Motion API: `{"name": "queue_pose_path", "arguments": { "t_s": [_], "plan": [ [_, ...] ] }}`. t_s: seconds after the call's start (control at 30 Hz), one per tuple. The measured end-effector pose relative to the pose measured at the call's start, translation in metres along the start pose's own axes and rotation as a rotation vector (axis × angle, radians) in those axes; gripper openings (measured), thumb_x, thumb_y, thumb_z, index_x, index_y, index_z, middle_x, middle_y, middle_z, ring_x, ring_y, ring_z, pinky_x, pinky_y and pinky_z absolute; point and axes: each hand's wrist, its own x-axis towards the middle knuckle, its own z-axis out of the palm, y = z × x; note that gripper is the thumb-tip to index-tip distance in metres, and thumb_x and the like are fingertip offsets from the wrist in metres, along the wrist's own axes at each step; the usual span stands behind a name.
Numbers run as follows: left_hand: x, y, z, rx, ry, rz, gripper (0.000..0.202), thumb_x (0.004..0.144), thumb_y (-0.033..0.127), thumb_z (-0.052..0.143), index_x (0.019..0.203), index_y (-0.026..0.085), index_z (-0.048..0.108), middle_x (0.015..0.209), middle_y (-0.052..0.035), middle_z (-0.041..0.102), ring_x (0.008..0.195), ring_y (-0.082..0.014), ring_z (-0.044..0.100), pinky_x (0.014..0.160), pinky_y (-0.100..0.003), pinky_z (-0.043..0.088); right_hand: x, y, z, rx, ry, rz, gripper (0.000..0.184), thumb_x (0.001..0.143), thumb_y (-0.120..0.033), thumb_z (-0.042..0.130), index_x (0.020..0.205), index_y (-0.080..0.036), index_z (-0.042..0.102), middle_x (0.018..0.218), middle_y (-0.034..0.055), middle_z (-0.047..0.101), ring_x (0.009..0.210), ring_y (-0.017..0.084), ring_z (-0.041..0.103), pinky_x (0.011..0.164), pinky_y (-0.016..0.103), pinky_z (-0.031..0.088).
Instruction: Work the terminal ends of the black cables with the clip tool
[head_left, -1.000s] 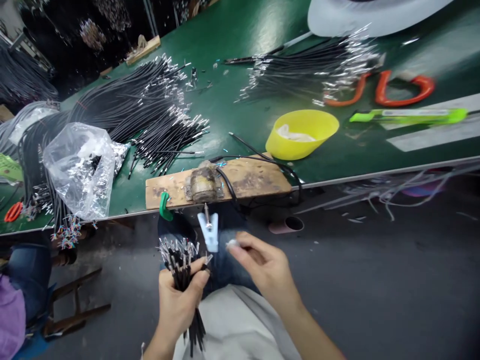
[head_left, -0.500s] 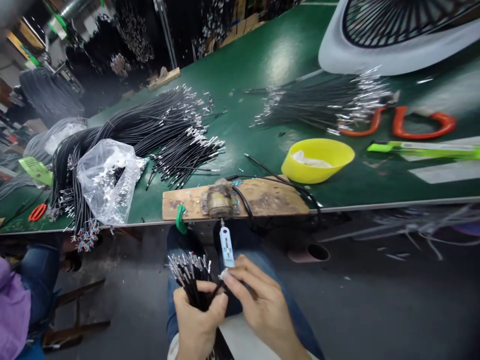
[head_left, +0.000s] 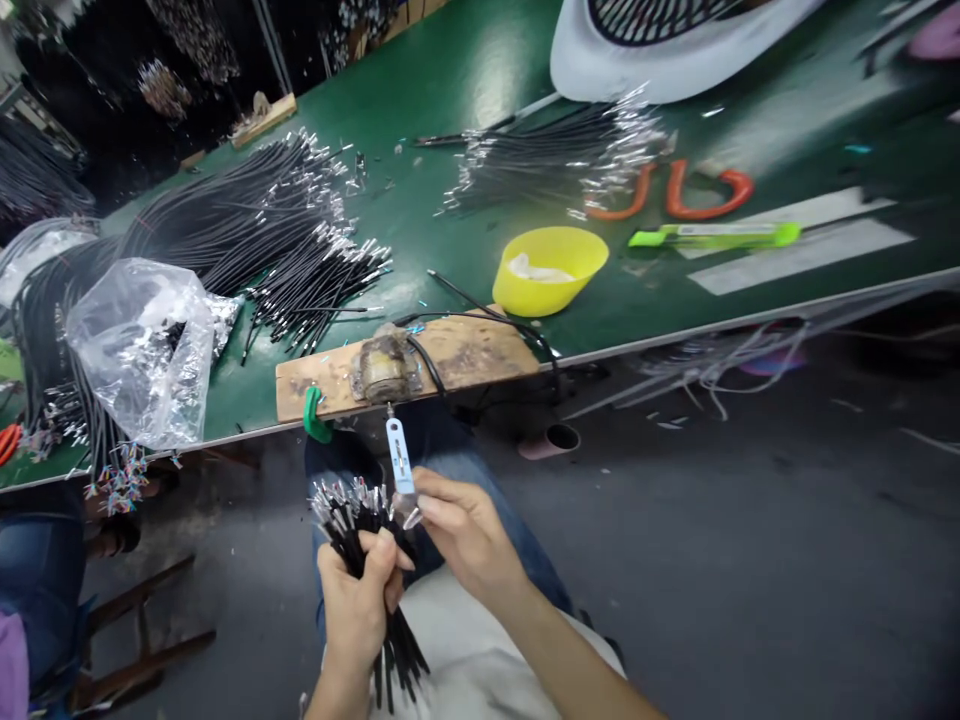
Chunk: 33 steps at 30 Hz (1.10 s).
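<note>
My left hand [head_left: 358,590] is wrapped round a bundle of black cables [head_left: 401,650], whose silver foil ends fan out above the fingers. Just right of those ends, my right hand [head_left: 469,535] pinches a small shiny scrap of foil [head_left: 411,516] between thumb and fingers. Right above the scrap is the lower end of a light-blue slotted plastic piece [head_left: 400,458]. That piece hangs on the shaft of a small round motor [head_left: 384,368], which is fixed to a wooden board [head_left: 480,350] at the table edge. Both hands are above my lap.
A green clamp [head_left: 315,415] grips the board. On the green table [head_left: 420,230] are cable piles [head_left: 232,225], a clear plastic bag [head_left: 142,340], a yellow bowl [head_left: 551,275], orange-handled scissors [head_left: 705,195] and a green marker [head_left: 720,235]. A fan [head_left: 660,60] stands behind; a seated person's leg [head_left: 37,560] is at left.
My right fingers have moved off the cable end at the left hand and now hold the shiny scrap by the blue piece. The view has swung, so the table things sit further left.
</note>
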Motion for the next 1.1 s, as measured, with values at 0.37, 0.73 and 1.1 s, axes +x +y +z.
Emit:
{"name": "queue_pose_path", "arguments": {
  "t_s": [0.37,0.73,1.1],
  "plan": [
    [0.012,-0.015,-0.005,0.027,-0.028,-0.023,0.047,0.052,0.058,0.073,0.041,0.019,0.049,0.029,0.0054,0.036,0.028,-0.0055,0.030,0.031,-0.023,0.023,-0.006,-0.006,0.009,-0.166,0.069,-0.137,0.021,0.079,-0.030,0.058,0.061,-0.018,0.055,0.059,0.0000,0.049,0.054,0.013,0.045,0.049,0.025,0.037],
    [0.010,-0.009,-0.002,-0.062,-0.016,-0.018,0.045,0.061,0.060,0.066,0.051,0.018,0.057,0.032,0.0070,0.030,0.027,-0.0045,0.026,0.029,-0.021,0.021,-0.006,-0.007,-0.005,-0.274,-0.002,-0.187,0.022,0.076,-0.040,0.060,0.072,-0.018,0.063,0.066,0.0029,0.052,0.060,0.016,0.047,0.054,0.028,0.039],
    [0.012,0.009,-0.009,0.048,0.001,0.092,0.026,0.044,0.040,0.082,0.051,0.018,0.070,0.045,-0.0026,0.060,0.042,-0.0130,0.054,0.045,-0.025,0.048,0.009,-0.002,0.000,0.266,-0.110,0.320,0.025,0.060,-0.034,0.067,0.048,-0.017,0.053,0.049,-0.0042,0.040,0.048,0.009,0.033,0.047,0.024,0.026]
  ]
}}
